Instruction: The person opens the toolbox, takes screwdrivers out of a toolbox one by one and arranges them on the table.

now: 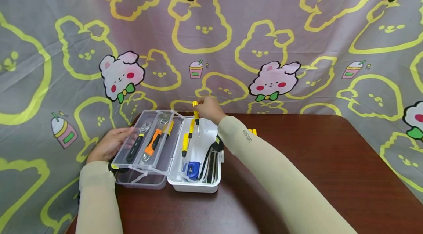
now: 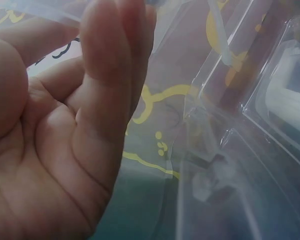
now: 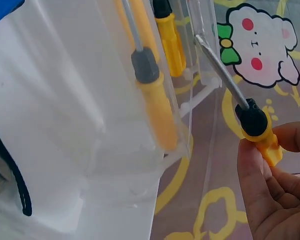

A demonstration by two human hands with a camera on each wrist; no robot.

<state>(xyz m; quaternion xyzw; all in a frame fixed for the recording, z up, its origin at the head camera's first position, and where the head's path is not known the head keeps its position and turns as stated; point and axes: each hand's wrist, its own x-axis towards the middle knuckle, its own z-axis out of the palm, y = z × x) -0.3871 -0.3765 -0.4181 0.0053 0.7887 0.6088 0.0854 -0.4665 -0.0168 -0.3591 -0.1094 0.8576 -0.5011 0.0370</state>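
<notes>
My right hand [image 1: 211,109] pinches the yellow handle of a screwdriver [image 1: 195,110] above the far end of an open white toolbox [image 1: 195,189]. The shaft points down toward the box; in the right wrist view, thumb and fingertips hold the handle just behind its black collar. My left hand [image 1: 114,141] grips the outer edge of the raised clear tray [image 1: 145,168] between thumb and fingers. In that tray lie a black-handled wrench [image 1: 134,148] and an orange-and-black tool [image 1: 153,143]. Two more yellow screwdrivers [image 1: 185,146] lie along the box's left side.
A blue tape measure [image 1: 193,170], a black strap [image 1: 205,158] and a long metal tool [image 1: 211,169] lie in the box. The clear lid [image 1: 142,182] is folded out left. Yellow handles [image 1: 253,131] show behind my right forearm. A patterned curtain [image 1: 211,35] surrounds the brown table [image 1: 297,153].
</notes>
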